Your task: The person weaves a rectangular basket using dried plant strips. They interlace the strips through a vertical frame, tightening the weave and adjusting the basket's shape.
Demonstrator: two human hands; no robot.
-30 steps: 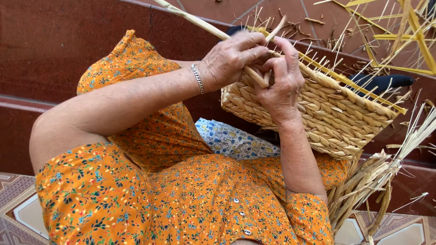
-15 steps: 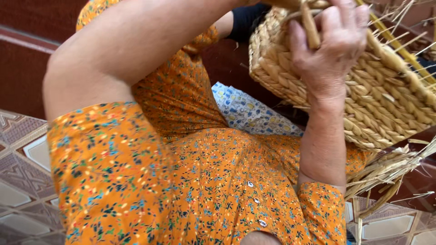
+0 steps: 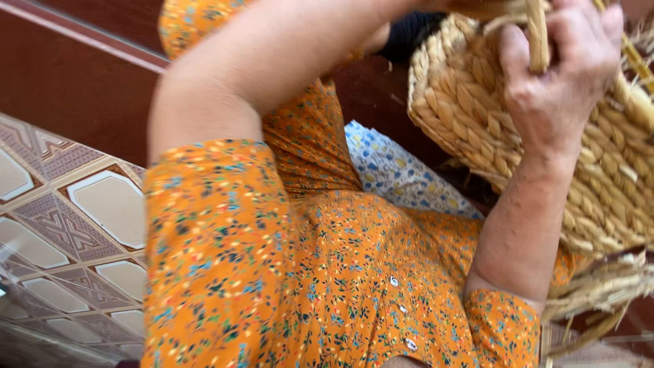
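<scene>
- Woven straw basket [image 3: 477, 136] sat at upper right, above the lap, its long axis slanting down to the right.
- Right hand [image 3: 555, 82] clamped a reed strand [image 3: 538, 34] against the rim.
- Left hand out of frame; its forearm [image 3: 286, 54] crossed in front.
- Loose straw bundle [image 3: 599, 293] lay below; patterned tile floor [image 3: 61, 225] at left.

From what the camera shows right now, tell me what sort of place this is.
Probably a home floor or doorstep used for hand basket weaving. Patterned floor tiles lie beside a reddish-brown step, a half-woven straw basket is gripped by the right hand, and loose straw hangs below.
</scene>
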